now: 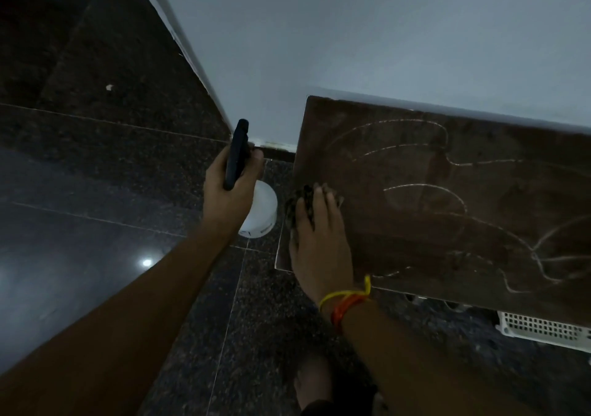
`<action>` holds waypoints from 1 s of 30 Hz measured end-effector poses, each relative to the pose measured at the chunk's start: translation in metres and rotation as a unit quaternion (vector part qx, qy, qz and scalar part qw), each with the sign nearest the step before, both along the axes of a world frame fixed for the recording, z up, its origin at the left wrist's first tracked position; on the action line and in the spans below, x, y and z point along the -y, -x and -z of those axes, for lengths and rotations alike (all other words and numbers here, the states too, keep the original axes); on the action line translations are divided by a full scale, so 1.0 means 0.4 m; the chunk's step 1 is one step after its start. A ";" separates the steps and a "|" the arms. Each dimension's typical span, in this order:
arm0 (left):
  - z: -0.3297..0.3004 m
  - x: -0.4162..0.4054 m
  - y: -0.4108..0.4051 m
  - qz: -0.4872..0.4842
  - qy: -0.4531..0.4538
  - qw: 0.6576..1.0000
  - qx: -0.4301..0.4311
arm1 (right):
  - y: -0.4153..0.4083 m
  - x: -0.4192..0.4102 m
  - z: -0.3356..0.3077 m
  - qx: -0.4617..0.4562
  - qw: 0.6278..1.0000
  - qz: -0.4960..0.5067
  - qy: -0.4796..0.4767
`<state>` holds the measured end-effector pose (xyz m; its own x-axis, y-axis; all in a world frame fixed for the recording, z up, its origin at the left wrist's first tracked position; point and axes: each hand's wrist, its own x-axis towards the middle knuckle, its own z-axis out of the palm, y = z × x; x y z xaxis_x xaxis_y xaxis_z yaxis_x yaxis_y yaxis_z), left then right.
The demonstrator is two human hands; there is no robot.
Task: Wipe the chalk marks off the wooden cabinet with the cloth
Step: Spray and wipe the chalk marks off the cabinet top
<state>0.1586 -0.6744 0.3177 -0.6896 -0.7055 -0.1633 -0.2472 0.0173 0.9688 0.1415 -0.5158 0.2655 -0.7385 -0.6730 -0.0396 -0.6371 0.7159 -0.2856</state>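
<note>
A person is standing over a dark speckled floor (96,160), both bare arms reaching forward in dim light. Nearest, a bare foot (315,383) is showing at the bottom edge. On the right wrist, yellow and orange threads (347,302) are tied. The right hand (319,243) is lying flat, fingers straight and close together, pressing a dark mottled cloth (295,201) against the top of the cabinet (415,223) near its left edge; the cloth is peeking out from under the fingertips. The cabinet top is dark brown wood, and pale chalk marks (425,188) are looping across it in long curves to the right of the hand. Under its front edge, at the right, a white basket (543,329) with a grid of holes is sticking out. The left hand (232,188) is hovering over the floor, left of the cabinet, fingers curled around a dark phone (237,153) held upright. Just beyond and below that hand, a white tub (263,214) is sitting on the floor. Farthest back, a pale wall (351,32) is rising behind the cabinet.
</note>
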 end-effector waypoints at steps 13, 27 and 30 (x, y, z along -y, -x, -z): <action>-0.013 -0.089 -0.066 -0.048 0.016 0.999 0.005 | -0.076 -0.071 -0.002 0.010 0.999 -0.033 0.032; 0.016 -0.085 -0.082 -0.011 0.033 0.999 0.021 | -0.120 -0.030 -0.010 0.030 0.996 0.037 0.074; 0.016 -0.073 -0.076 0.003 0.024 0.999 0.021 | -0.123 -0.019 -0.007 0.033 0.996 0.038 0.077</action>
